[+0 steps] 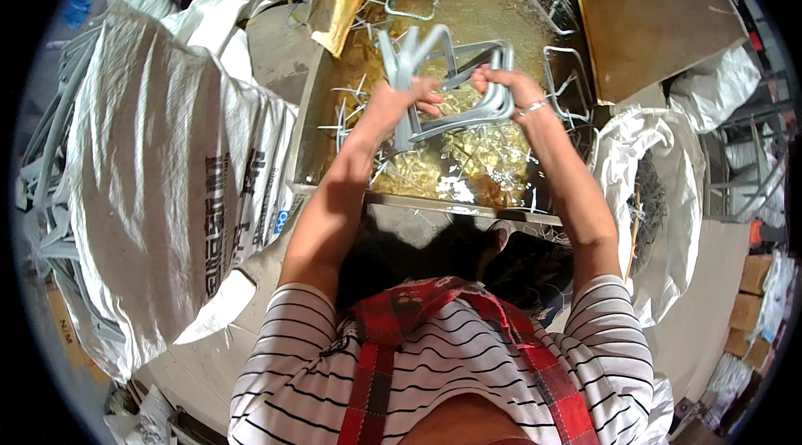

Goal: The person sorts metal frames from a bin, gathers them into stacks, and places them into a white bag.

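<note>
Above a metal tank [468, 208] of murky yellowish liquid, both my hands hold a bundle of grey rectangular frames [461, 120], which look like bent metal rods. My left hand [394, 106] is closed around the left side of the bundle, thumb and fingers partly showing. On the other side my right hand [520, 89] grips the upper right corner, with a bracelet at the wrist. Several frames overlap, and the upper left ones are smeared by motion. Within the tank lie a similar frame [415, 14] at the back left and another frame [568, 82] along the right wall.
A large white woven sack [142, 136] stands left of the tank, with grey metal parts [58, 228] behind it. To the right is an open white sack [618, 140] with dark wiry pieces. A brown panel [660, 19] leans over the tank's right side. Cardboard boxes [746, 311] sit far right.
</note>
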{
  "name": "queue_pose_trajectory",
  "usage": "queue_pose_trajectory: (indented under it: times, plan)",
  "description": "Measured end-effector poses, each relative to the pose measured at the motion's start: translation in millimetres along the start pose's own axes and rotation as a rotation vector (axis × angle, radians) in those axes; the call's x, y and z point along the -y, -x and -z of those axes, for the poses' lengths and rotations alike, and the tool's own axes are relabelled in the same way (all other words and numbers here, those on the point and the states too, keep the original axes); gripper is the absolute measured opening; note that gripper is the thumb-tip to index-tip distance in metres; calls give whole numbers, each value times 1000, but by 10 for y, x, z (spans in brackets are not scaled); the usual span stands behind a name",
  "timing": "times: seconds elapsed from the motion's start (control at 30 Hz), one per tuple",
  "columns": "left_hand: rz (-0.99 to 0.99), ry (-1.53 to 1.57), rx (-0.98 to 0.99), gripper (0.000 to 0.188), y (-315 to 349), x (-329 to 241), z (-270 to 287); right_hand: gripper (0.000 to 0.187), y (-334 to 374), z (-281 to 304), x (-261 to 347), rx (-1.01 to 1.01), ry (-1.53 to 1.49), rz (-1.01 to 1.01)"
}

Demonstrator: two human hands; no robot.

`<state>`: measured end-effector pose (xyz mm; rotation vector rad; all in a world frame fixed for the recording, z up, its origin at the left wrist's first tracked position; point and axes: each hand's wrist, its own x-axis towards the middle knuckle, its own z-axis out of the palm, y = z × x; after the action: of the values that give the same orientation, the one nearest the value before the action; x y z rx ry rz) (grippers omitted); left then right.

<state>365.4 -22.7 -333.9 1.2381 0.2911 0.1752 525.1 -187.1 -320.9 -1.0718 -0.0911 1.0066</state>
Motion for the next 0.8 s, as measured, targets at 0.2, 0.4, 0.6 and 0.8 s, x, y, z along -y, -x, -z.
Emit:
queue_pose_trajectory:
  times: [0.2,0.4,0.6,0.8]
  plan:
    - [62,248,-659,50,-113,59,530,24,531,-383,22,176,590,267]
    - [142,624,-163,45,-47,10,226,29,629,-434,-558,534,1462,308]
    - [23,478,-123,26,90,-155,144,64,656,-320,-421,381,1518,428]
    - [23,861,194,43,175,-65,85,68,243,-96,-312,215,635,-291]
